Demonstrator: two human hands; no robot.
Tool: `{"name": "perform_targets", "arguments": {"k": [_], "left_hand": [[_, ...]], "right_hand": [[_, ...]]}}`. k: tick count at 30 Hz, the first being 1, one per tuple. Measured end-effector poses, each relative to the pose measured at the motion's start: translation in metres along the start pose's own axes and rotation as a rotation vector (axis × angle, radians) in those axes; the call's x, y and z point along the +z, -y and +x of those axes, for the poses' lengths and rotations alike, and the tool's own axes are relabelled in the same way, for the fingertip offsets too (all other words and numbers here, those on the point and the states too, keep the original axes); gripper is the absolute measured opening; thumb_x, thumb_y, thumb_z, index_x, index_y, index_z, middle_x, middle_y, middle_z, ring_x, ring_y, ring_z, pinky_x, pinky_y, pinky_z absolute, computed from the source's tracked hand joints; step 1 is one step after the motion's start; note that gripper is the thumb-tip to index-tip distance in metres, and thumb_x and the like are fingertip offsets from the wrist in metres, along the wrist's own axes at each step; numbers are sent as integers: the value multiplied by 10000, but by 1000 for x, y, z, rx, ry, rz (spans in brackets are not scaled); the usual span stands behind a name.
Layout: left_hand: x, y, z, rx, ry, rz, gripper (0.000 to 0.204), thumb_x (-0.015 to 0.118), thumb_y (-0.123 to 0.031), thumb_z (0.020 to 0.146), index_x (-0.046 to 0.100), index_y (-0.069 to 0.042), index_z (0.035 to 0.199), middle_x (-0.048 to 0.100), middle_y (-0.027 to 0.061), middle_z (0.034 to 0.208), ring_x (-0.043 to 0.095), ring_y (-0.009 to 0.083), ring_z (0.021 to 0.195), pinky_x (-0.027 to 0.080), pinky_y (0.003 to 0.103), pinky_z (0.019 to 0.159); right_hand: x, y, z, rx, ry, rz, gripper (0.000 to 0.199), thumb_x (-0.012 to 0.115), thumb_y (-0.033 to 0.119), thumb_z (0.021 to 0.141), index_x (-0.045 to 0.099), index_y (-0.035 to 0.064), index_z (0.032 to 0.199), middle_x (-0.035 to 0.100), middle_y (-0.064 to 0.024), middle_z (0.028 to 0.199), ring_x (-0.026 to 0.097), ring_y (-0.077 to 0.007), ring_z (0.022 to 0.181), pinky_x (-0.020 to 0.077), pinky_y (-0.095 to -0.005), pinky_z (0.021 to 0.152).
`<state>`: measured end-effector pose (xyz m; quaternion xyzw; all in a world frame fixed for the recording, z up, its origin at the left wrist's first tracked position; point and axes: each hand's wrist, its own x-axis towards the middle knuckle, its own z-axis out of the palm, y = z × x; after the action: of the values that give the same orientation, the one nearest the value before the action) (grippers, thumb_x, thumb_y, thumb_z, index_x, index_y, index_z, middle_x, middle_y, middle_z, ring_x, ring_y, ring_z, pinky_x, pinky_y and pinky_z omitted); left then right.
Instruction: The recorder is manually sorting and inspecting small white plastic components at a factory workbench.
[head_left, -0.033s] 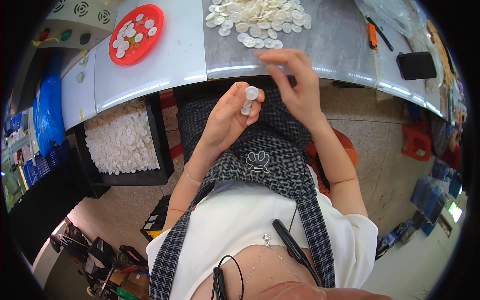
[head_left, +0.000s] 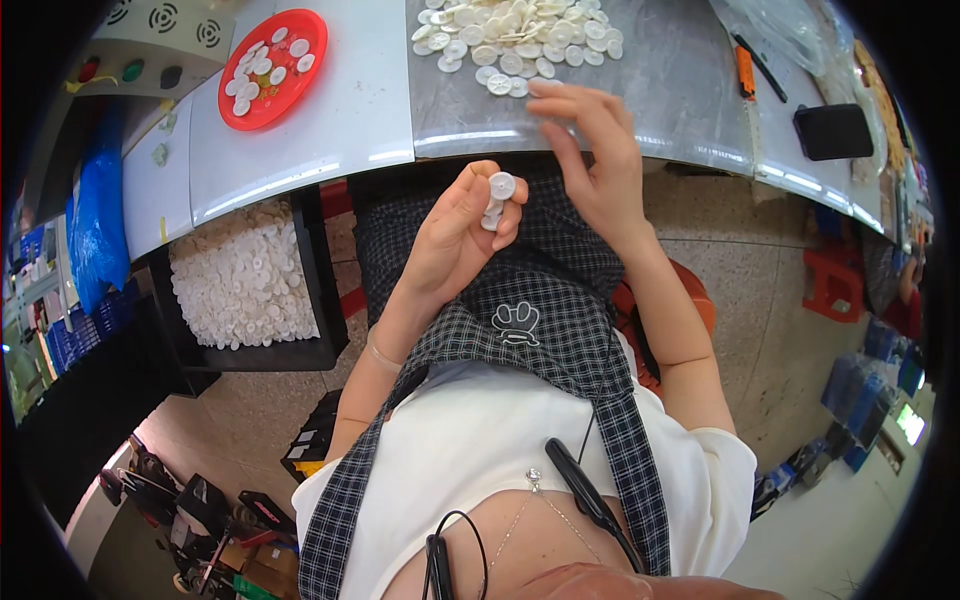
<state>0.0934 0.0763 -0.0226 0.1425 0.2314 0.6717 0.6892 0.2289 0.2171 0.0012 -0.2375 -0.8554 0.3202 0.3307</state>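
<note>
Several small round white plastic discs point(head_left: 501, 186) with a hub in the middle are gripped in my left hand point(head_left: 455, 228), over my lap in front of the table edge. The discs overlap, and the fingers partly cover them. My right hand point(head_left: 605, 160) is above the table's front edge, thumb and forefinger apart, with no disc visible between them. Its fingertips, slightly blurred, are at the near edge of a loose pile of white discs point(head_left: 530, 35) on the grey tabletop. Whether they touch a disc I cannot tell.
A red plate point(head_left: 308, 88) with several discs stands on the table at left. Below it, a black bin point(head_left: 325, 270) is filled with white discs. To the right lie an orange-handled cutter point(head_left: 745, 75), a black pouch-like object point(head_left: 833, 132) and clear plastic film point(head_left: 775, 35).
My right hand has moved slightly forward and to the right, over the near edge of the disc pile. My left hand still holds its discs, almost unmoved.
</note>
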Motion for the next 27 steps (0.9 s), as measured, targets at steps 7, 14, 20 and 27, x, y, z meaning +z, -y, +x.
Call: {"name": "perform_targets", "arguments": {"k": [7,14,20,27], "left_hand": [[-3,1,-1,-6,21,-91,406,431,-351,1049,478,-37,1303,561,65,1026,506,96,774,428,230,643],[-6,1,-1,-22,-2,-131,367,429,-332,1053,507,-41,1263,572,71,1023,515,105,781,433,246,650],[1,1,2,-69,-81,-32,288,464,-243,1034,539,-26,1209,595,95,1062,565,130,829,462,257,689],[-1,8,15,-118,-181,36,342,487,-255,1027,549,28,1208,616,98,1025,587,140,845,481,271,714]], "right_hand": [[2,-13,-6,-115,-70,-286,275,725,77,808,691,104,1080,676,-12,1180,613,-224,1051,448,-344,918],[3,-17,-18,-190,-151,-243,306,803,77,716,702,82,1004,700,-36,1062,642,-223,942,501,-333,801],[3,-23,-27,-190,-197,-94,242,788,-24,718,705,50,932,714,-46,935,664,-196,830,513,-294,698],[10,-11,-21,101,-163,126,164,727,-34,823,687,21,972,718,-63,947,673,-137,846,534,-249,725]]}}
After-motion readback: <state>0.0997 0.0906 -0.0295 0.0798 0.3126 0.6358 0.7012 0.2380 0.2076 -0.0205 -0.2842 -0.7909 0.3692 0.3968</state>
